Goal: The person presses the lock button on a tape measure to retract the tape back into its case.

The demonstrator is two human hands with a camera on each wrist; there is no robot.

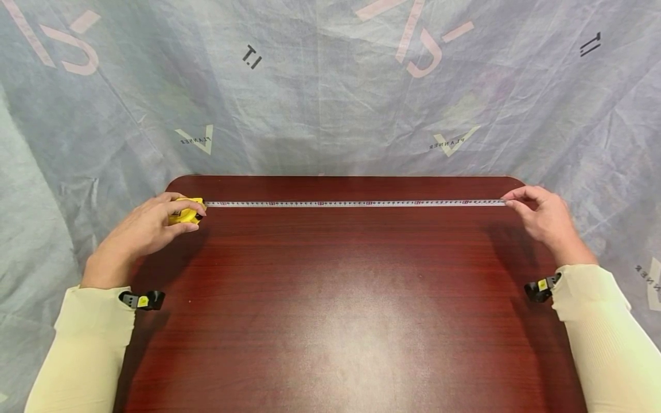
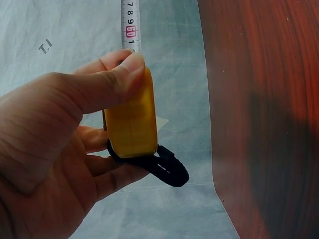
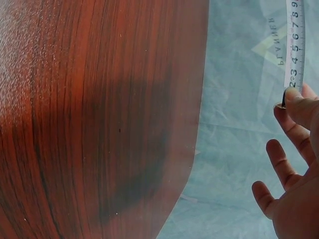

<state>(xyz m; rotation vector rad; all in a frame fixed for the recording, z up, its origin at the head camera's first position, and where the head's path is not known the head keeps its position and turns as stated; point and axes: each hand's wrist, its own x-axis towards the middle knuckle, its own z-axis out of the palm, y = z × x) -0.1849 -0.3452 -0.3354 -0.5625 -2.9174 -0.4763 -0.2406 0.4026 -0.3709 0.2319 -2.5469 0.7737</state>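
A yellow tape measure [image 1: 187, 213] is gripped in my left hand [image 1: 146, 223], thumb on one side and fingers on the other. From its case a white blade [image 1: 341, 203] stretches straight across the far part of the table. My right hand [image 1: 544, 215] pinches the blade's free end between thumb and forefinger, the other fingers spread loose in the right wrist view. In the left wrist view, the case [image 2: 132, 122] has a black wrist strap [image 2: 172, 172] hanging below, and the red 60 mark shows close to its mouth.
The dark red wooden table [image 1: 330, 275] has rounded far corners. Behind it and at both sides hangs a grey printed sheet [image 1: 320, 103]. Black wrist cameras sit at the left cuff [image 1: 147, 300] and the right cuff [image 1: 539, 289]. Both hands cast shadows on the tabletop.
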